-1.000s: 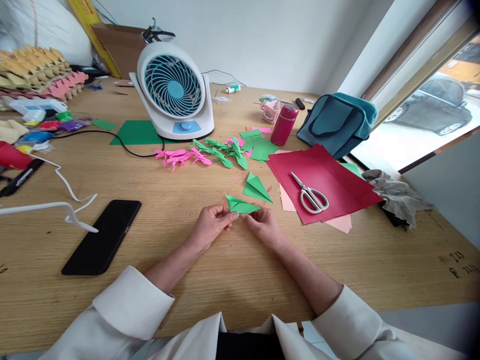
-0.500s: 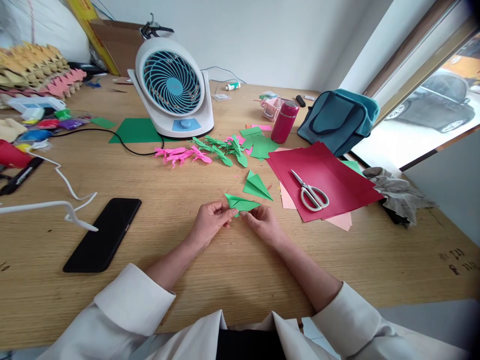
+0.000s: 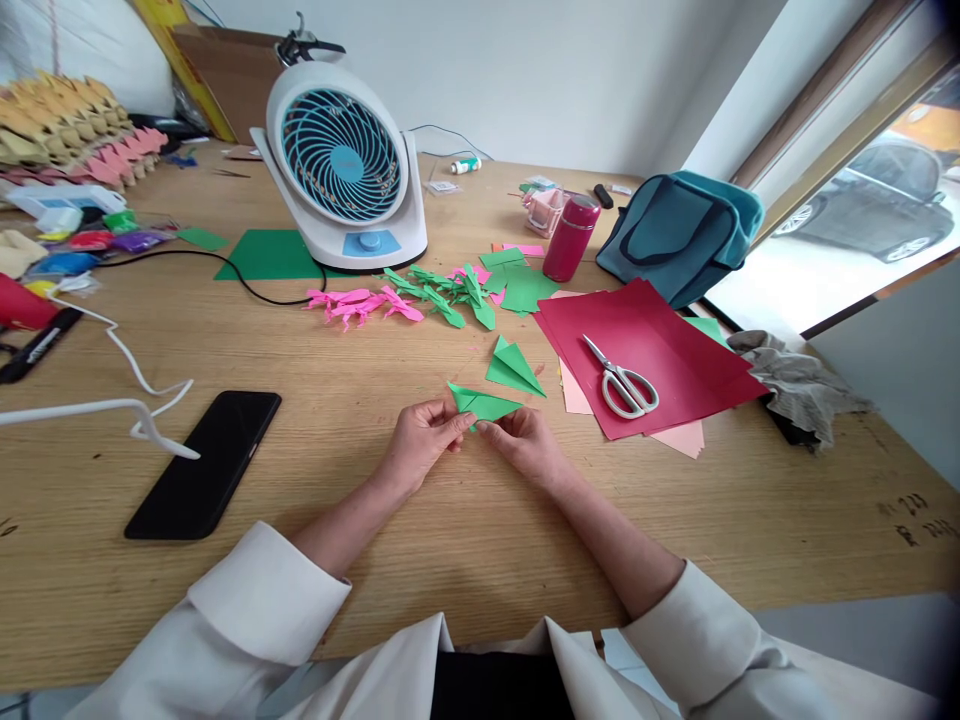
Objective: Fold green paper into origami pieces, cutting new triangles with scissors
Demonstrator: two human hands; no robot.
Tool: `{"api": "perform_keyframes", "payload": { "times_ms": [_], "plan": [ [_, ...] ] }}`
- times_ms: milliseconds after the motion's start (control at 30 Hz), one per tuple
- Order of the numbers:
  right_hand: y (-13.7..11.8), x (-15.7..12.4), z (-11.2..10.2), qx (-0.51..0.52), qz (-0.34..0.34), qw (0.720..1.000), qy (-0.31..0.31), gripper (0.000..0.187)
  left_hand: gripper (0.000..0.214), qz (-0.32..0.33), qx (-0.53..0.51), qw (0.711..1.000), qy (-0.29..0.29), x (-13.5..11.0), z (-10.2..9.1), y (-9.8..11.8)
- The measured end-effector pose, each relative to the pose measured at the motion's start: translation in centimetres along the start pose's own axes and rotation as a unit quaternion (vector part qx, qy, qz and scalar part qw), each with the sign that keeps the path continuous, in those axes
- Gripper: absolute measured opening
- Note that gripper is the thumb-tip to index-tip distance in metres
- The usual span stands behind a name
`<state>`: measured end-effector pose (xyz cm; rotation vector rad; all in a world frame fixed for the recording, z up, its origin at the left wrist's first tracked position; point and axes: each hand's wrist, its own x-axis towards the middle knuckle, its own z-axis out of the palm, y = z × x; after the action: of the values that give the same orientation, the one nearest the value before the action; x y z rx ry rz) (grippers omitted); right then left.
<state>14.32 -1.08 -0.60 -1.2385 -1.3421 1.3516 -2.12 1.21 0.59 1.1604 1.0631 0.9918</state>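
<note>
My left hand (image 3: 421, 442) and my right hand (image 3: 523, 446) meet over the middle of the wooden table (image 3: 465, 520). Both pinch a folded green paper piece (image 3: 484, 402) between thumb and fingers, just above the tabletop. A second folded green paper shape (image 3: 512, 366) lies flat a little beyond it. Further back sits a row of finished pink folded figures (image 3: 358, 303) and green folded figures (image 3: 442, 297).
Red paper sheets (image 3: 675, 370) with white-handled scissors (image 3: 622, 381) on them lie to the right. A black phone (image 3: 204, 462) and white cable (image 3: 112, 400) lie left. A desk fan (image 3: 341, 165), red bottle (image 3: 569, 242), teal bag (image 3: 679, 240) and grey cloth (image 3: 799, 385) stand behind.
My fingertips have drawn closer together on the green paper piece. The view has shifted slightly; nothing else on the table has moved.
</note>
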Motion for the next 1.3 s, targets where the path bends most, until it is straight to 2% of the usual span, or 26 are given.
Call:
{"api": "perform_keyframes", "payload": {
  "times_ms": [300, 500, 633, 867, 1133, 1300],
  "plan": [
    [0.12, 0.07, -0.03, -0.012, -0.016, 1.000, 0.010, 0.040, 0.037, 0.001, -0.010, 1.000, 0.014, 0.07, -0.12, 0.26],
    [-0.23, -0.04, -0.16, -0.018, -0.005, 1.000, -0.005, 0.048, 0.040, 0.000, -0.019, 1.000, 0.025, -0.09, 0.13, 0.06],
    [-0.10, -0.07, -0.25, -0.041, 0.001, 0.999, 0.005, 0.052, 0.039, -0.006, -0.020, 1.000, 0.018, -0.08, 0.12, 0.14],
    [0.60, 0.14, -0.34, -0.031, -0.006, 0.999, 0.007, 0.048, 0.040, 0.008, -0.025, 0.999, 0.023, 0.14, -0.11, 0.21],
    [0.10, 0.05, -0.11, -0.006, 0.000, 1.000, 0.006, 0.047, 0.041, 0.001, -0.047, 0.998, 0.042, -0.27, 0.40, 0.17],
    [0.40, 0.08, -0.13, -0.040, 0.012, 0.999, 0.018, 0.048, 0.040, -0.010, -0.048, 0.998, 0.047, -0.23, 0.40, 0.41]
  ]
}}
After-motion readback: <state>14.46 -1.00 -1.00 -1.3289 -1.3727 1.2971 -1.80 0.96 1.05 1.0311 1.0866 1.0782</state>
